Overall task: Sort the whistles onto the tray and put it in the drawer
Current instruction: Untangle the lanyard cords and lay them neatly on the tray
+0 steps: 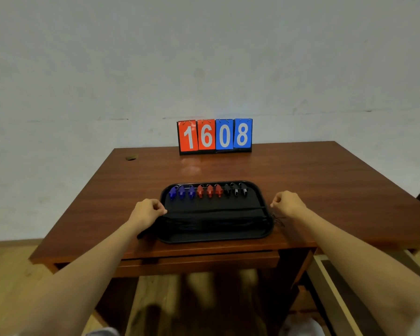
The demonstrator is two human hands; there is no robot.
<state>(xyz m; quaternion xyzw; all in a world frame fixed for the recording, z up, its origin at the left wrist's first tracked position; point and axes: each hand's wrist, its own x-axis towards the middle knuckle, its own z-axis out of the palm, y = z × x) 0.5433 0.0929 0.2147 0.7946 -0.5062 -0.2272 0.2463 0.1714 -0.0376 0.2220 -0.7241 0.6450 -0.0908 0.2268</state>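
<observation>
Whistles sit in one row along the far side of the black tray [216, 235], just beyond both sets of fingers and between them: three blue whistles [181, 192] nearest the left hand [148, 209], three red whistles [209, 190] in the middle, and three black whistles [235, 189] nearest the right hand [287, 203]. Their dark cords [211, 220] seem to lie bunched across the near half of the tray, with a few strands spilling over the rim by the right wrist. The left hand's fingers [161, 207] are curled and pinched together at the tray's left rim, seemingly touching it or a cord end; the view is too coarse to tell which. The right hand's fingers [275, 202] are likewise curled shut just beside the right rim, and whether they hold a strand cannot be told. Judging by the colour groups, the sorting part looks finished, with no loose whistle visible on the desk [325, 180]. What remains is to lift the tray, which rests near the desk's front edge, and carry it to the drawer; an open drawer [335, 287] shows low to the right of the right hand. A flip scoreboard [215, 137] stands at the back of the desk, well beyond the fingers.
</observation>
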